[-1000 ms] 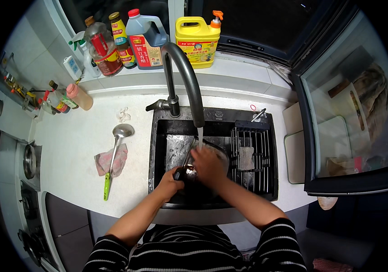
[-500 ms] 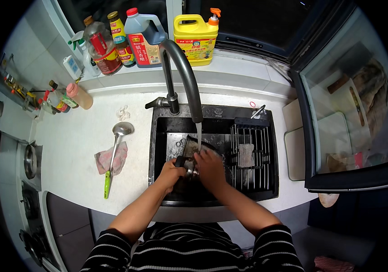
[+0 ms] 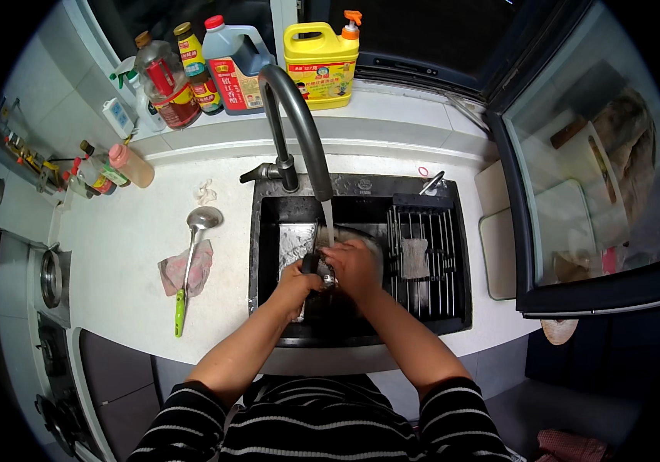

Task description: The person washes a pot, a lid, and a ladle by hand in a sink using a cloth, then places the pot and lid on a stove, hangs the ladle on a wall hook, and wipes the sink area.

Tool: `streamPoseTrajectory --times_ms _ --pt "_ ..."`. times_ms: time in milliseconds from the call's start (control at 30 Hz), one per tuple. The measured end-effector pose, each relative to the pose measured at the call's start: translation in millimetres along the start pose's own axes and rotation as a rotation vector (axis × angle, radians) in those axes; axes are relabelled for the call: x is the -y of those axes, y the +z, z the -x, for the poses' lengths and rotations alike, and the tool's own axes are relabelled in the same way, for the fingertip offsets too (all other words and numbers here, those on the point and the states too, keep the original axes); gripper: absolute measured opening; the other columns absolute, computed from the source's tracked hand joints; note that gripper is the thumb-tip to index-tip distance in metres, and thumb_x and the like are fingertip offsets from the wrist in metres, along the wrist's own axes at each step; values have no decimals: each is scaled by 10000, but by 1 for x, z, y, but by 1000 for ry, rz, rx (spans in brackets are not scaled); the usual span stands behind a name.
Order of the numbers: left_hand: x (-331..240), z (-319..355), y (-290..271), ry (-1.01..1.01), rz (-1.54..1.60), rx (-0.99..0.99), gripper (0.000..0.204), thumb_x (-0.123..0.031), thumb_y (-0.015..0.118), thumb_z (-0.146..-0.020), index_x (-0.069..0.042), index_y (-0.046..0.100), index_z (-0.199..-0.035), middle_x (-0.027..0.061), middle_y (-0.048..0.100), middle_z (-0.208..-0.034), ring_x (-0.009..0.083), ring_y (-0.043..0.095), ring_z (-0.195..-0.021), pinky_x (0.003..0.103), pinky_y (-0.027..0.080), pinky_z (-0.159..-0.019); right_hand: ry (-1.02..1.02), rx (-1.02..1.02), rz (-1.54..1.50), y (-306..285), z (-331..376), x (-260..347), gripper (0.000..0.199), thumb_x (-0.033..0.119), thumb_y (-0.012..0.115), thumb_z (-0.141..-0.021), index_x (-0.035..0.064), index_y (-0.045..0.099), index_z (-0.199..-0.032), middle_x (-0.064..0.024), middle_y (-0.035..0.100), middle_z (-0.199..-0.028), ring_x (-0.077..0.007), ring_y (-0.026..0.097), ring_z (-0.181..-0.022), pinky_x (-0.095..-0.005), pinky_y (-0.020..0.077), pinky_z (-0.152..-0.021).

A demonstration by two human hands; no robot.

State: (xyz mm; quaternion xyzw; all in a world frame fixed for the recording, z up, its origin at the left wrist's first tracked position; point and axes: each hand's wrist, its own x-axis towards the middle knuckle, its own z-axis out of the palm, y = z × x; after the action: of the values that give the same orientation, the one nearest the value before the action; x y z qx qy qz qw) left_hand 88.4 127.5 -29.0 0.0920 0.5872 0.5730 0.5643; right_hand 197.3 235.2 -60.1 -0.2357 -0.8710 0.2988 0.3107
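Since the earlier frame both hands have drawn closer together under the running water, and the item between them has come up into the stream.

At 9 o'clock from the sink, a steel ladle with a green handle [image 3: 188, 262] lies across a pink cloth [image 3: 185, 268] on the white worktop [image 3: 122, 239].

The left hand [image 3: 297, 280] is clamped on a dark handle-like part [image 3: 309, 264] of a small wet utensil; just what it is I cannot tell. The right hand [image 3: 354, 266] is closed over its other end, touching the left, so the hands are together. They work low in the black sink [image 3: 268, 231], straight below the dark curved tap [image 3: 293, 115].

Judging by its size, the utensil is light and stiff, and likely slippery under water; the dark handle is the sure place to grip. Its long axis seems to run from 9 to 3 o'clock, handle toward 9.

At 3 o'clock, a grey sponge [image 3: 414, 258] rests on a black wire rack [image 3: 430, 254].
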Motion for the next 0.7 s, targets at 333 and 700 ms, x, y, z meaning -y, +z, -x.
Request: streamPoseTrajectory --times_ms 333,700 --pt "4 16 1 12 -57 9 394 96 516 -636 18 589 -1015 28 590 -791 113 548 -655 229 442 -595 138 34 156 -24 9 -16 249 76 636 -723 51 648 -970 -121 639 -885 -313 576 -843 -401 474 -754" --pt "8 19 -5 61 -53 -25 366 88 526 -626 13 604 -975 3 581 -768 87 522 -653 214 414 -592 -113 68 116 -14 15 -3 220 36 628 -704 61 625 -922 -92 562 -847 -306 527 -838 -389 441 -750"
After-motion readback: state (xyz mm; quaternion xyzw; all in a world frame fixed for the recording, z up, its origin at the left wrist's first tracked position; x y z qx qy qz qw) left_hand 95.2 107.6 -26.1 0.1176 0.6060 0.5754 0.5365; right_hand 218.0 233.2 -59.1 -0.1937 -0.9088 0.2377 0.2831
